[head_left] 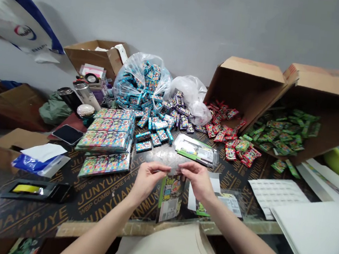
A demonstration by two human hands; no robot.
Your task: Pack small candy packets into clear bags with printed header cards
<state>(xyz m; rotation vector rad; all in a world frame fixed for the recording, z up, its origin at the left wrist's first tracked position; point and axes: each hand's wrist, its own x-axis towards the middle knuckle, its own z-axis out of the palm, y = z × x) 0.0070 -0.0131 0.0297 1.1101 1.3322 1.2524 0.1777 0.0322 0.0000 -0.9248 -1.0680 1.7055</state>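
My left hand (147, 178) and my right hand (197, 179) both pinch the top edge of a clear plastic bag (170, 197) with a green printed card inside, held upright over the table's near edge. The fingers of both hands are closed on the bag's opening. Just beyond my hands lies a stack of flat clear bags with green cards (196, 149). A pile of colourful flat packs (109, 140) stands to the left of my hands.
Blue small boxes (145, 89) spill from a clear sack; purple ones (179, 111), red packets (228, 136) and green packets (282, 134) spill from tipped cardboard boxes (248, 87). White sheets (314, 231) lie right. A tape dispenser (36, 190) lies left.
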